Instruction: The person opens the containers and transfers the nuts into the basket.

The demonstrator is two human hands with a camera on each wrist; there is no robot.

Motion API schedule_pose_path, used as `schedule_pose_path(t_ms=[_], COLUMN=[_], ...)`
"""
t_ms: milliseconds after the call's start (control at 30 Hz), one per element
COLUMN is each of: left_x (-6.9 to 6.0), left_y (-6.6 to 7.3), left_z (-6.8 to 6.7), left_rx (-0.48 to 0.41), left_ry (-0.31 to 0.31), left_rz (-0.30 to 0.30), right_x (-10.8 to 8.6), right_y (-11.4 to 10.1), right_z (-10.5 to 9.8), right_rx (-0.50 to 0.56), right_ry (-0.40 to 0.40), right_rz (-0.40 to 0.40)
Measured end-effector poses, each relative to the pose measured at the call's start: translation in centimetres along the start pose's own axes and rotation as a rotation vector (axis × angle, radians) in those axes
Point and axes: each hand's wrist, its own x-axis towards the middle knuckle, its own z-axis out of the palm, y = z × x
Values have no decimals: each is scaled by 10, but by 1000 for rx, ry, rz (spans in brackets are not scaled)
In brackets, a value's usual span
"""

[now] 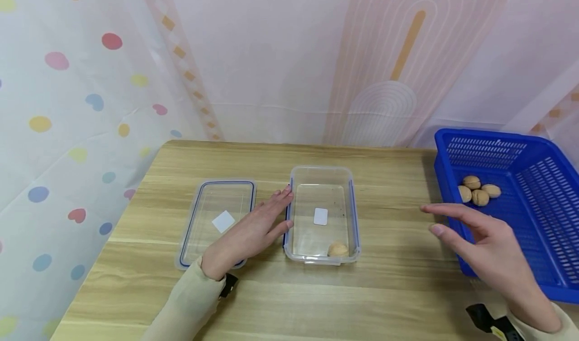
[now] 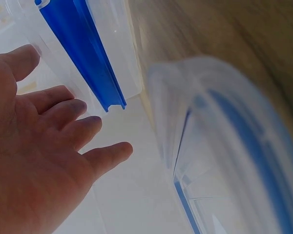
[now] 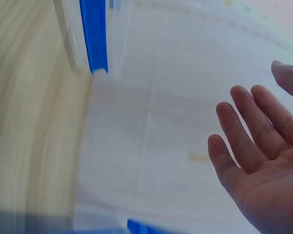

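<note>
A clear plastic food container (image 1: 304, 240) with blue side clips stands mid-table, one walnut (image 1: 338, 249) in its near right corner. My left hand (image 1: 253, 230) rests its fingertips against the container's left side, fingers extended; the left wrist view shows the same hand (image 2: 53, 131) beside the blue clip (image 2: 83, 53). My right hand (image 1: 488, 250) hovers over the left edge of a blue basket (image 1: 511, 172), holding nothing. In the right wrist view, that hand (image 3: 268, 151) has its fingers spread and loose. Several walnuts (image 1: 480, 197) lie in the basket's left part.
The container's clear lid (image 1: 203, 215), with a blue seal and a white label (image 1: 223, 222), lies flat left of the container, partly under my left forearm. A patterned cloth (image 1: 271, 54) hangs behind the wooden table (image 1: 389, 290).
</note>
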Motion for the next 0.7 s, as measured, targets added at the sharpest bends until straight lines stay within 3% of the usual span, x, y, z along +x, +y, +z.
schedule_pose_path(t_ms=[300,700], left_x=[0,0], left_y=[-1,0], left_z=[0,-1], left_rx=[-6,-17], left_ry=[1,-12], left_rz=[4,-8], right_x=[16,43], right_y=[-7,0], right_z=[26,57], right_rx=[20,-41], right_ry=[-169,-357], right_rz=[-43,-206])
